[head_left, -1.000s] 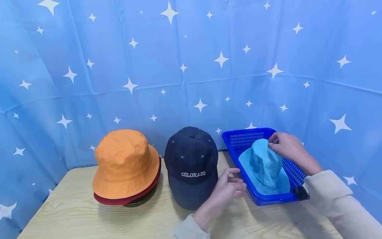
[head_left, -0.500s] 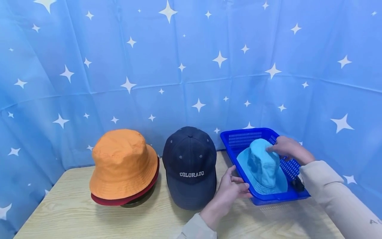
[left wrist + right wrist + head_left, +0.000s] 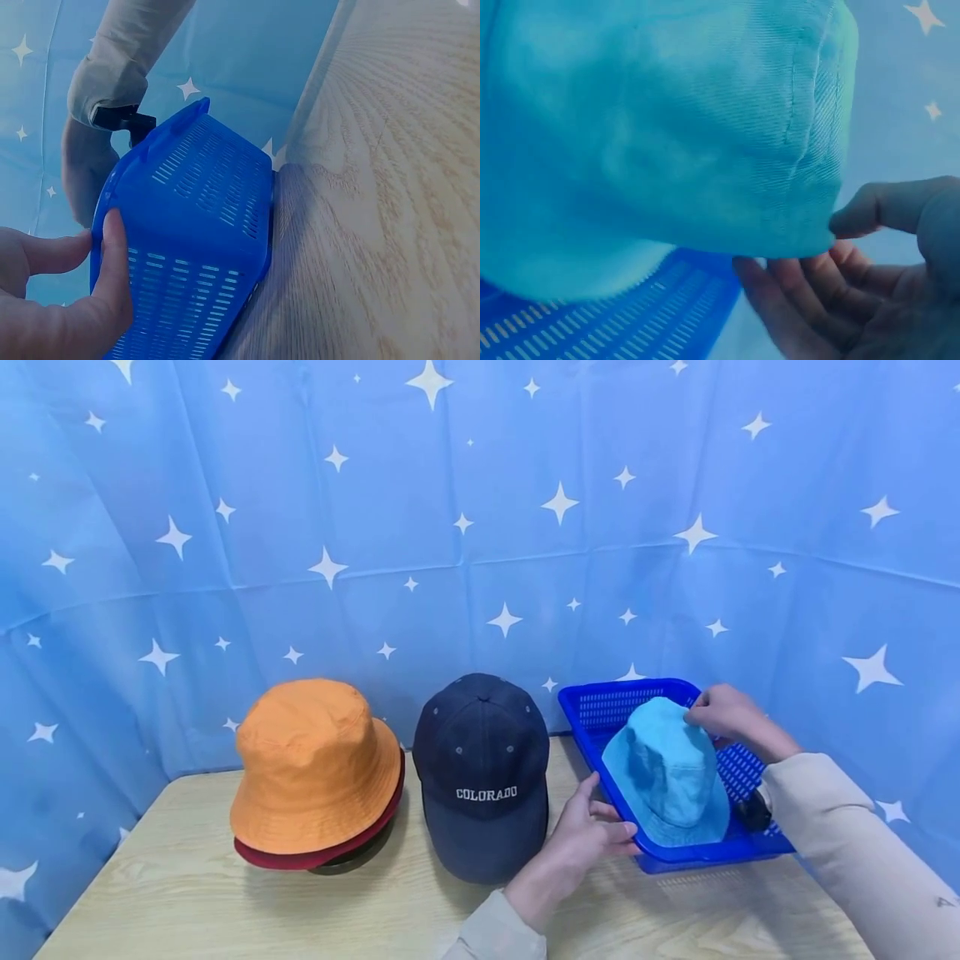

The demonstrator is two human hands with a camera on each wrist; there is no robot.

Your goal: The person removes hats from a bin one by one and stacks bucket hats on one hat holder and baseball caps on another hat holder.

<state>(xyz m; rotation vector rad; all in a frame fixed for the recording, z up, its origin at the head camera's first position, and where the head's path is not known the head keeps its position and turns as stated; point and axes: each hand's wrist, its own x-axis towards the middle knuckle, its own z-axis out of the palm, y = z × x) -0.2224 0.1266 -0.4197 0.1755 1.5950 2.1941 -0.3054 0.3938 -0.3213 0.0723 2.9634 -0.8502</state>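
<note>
A light-blue bucket hat (image 3: 671, 777) sits crown up in the blue plastic basket (image 3: 660, 858) on the table's right side. My right hand (image 3: 731, 717) pinches the right edge of its crown; the right wrist view shows the thumb on one side of the cloth (image 3: 727, 150) and the fingers (image 3: 810, 292) below. My left hand (image 3: 573, 843) grips the basket's near left rim, thumb and a finger (image 3: 114, 255) on either side of it in the left wrist view. Beside that hand stands a navy cap (image 3: 482, 760) marked COLORADO.
An orange bucket hat (image 3: 311, 760) lies over a dark red one (image 3: 281, 862) at the left, above a dark round base (image 3: 352, 860). Behind the wooden table (image 3: 187, 893) hangs a blue curtain with white stars (image 3: 450, 460).
My left hand has come from beside the basket onto its rim. My right hand has taken hold of the light-blue hat's crown, and the hat has shifted slightly and tilted in the basket.
</note>
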